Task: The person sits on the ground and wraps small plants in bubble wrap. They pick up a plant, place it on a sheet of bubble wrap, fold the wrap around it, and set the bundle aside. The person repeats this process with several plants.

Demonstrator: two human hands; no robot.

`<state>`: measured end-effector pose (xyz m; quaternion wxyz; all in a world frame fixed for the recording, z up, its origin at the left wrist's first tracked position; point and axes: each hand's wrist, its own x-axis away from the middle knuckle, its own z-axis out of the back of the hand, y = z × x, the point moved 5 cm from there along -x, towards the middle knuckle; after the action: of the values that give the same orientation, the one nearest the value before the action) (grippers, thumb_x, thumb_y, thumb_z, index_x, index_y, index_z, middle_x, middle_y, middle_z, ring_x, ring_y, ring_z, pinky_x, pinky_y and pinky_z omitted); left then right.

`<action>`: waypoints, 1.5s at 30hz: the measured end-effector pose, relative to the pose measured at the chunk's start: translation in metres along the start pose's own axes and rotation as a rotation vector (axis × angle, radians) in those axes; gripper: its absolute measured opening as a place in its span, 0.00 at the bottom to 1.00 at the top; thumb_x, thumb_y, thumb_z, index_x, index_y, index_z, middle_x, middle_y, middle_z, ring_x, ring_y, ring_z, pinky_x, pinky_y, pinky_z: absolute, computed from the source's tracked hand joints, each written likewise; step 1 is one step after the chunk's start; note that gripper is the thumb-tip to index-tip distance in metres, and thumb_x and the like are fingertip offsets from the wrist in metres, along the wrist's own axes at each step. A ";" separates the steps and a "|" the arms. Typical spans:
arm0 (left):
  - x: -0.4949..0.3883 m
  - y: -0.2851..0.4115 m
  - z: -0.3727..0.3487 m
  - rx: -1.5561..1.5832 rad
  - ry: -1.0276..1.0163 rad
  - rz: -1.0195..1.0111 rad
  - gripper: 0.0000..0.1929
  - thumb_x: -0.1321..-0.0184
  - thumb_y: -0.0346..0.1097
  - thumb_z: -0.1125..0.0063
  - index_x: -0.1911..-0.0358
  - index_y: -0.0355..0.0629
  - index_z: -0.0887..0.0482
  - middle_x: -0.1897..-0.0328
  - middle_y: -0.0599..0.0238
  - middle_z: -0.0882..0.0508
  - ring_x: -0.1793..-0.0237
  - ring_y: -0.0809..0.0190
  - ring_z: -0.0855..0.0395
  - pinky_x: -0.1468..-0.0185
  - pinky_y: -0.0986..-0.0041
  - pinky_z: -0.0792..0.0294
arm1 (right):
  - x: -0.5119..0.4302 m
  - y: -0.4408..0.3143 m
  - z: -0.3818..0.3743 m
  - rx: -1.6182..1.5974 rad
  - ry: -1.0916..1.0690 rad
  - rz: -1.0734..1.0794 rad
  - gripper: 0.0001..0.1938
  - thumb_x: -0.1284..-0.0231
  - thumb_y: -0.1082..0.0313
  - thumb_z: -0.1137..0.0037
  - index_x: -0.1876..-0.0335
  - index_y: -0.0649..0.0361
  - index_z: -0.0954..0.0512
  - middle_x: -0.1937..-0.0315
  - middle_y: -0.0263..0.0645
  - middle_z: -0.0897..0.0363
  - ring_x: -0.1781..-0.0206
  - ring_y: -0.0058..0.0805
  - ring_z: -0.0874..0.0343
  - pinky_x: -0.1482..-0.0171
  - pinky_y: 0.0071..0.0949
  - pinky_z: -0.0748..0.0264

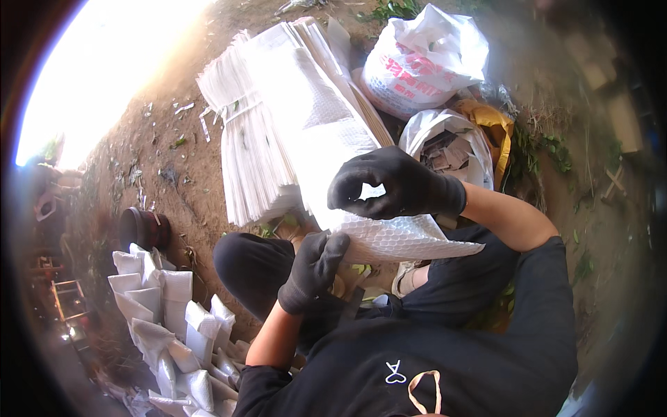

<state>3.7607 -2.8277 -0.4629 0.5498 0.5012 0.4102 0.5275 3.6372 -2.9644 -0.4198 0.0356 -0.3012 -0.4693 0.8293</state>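
Both my hands wear dark knit gloves. My left hand [318, 266] pinches the near left edge of a bubble-textured white sheet [396, 240] between thumb and fingers. Over the sheet's far edge, my right hand [388, 182] is curled with a small torn white scrap [372, 191] in its grasp; whether it also grips the sheet I cannot tell. The sheet spreads above my lap, its pointed corner out to the right. Just beyond my hands lies a glaring white bubble-textured sheet [333, 112] on top of stacked flat white paper pieces [260, 151].
A white plastic bag [417, 68] with red print stands at the far right, beside an open sack [448, 120] of paper scraps and a yellow bag [500, 130]. At the left are a dark round container [145, 228] and many folded white packets [177, 297] on the dirt ground.
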 end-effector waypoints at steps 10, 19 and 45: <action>0.004 -0.003 0.006 0.053 0.027 -0.057 0.21 0.24 0.44 0.54 0.72 0.33 0.26 0.81 0.59 0.31 0.76 0.68 0.34 0.70 0.69 0.38 | -0.017 0.010 -0.004 -0.306 -0.222 -0.170 0.15 0.36 0.74 0.40 0.44 0.60 0.20 0.52 0.39 0.14 0.51 0.26 0.16 0.45 0.28 0.20; -0.002 0.007 0.003 0.069 0.020 -0.069 0.22 0.24 0.46 0.55 0.72 0.36 0.24 0.80 0.66 0.30 0.74 0.71 0.33 0.70 0.71 0.38 | -0.017 -0.010 -0.011 -0.223 -0.224 -0.119 0.08 0.39 0.71 0.39 0.56 0.61 0.18 0.70 0.38 0.16 0.71 0.25 0.23 0.60 0.27 0.24; -0.005 0.009 -0.003 -0.263 -0.254 -0.019 0.23 0.26 0.48 0.52 0.66 0.32 0.15 0.82 0.57 0.22 0.78 0.67 0.25 0.71 0.68 0.32 | 0.010 -0.017 -0.018 -0.453 -0.423 -0.098 0.12 0.37 0.61 0.36 0.60 0.63 0.19 0.66 0.37 0.19 0.61 0.27 0.23 0.52 0.31 0.27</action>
<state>3.7557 -2.8324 -0.4550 0.6628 0.4838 0.2695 0.5039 3.6349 -2.9376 -0.4181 -0.0911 -0.0991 -0.6532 0.7451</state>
